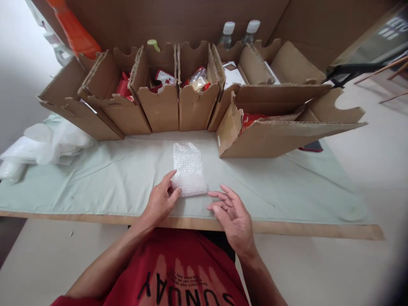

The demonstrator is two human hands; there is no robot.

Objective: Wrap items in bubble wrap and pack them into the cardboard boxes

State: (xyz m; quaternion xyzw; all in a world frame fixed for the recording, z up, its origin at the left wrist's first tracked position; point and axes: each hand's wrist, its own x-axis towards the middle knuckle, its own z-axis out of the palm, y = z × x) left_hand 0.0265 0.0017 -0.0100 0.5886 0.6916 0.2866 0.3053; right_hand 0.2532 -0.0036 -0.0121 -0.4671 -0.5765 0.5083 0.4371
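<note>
A flat bubble-wrap pouch (189, 168) lies on the pale green cloth (134, 182) in front of the body. At its lower left edge is my left hand (162, 197), thumb and index finger apart, fingertips touching or just over the plastic. To the right of the pouch's lower corner, my right hand (234, 216) hovers with its fingers slightly curled and apart, holding nothing. What lies inside the pouch, if anything, cannot be made out.
Cardboard bins (159, 108) with packets line the back. A wider bin (287, 138) stands at right. Bunched plastic wrap (47, 142) lies at left. Two white-capped bottles (227, 36) and an orange object (78, 34) stand behind. The wooden table edge (287, 228) runs along the front.
</note>
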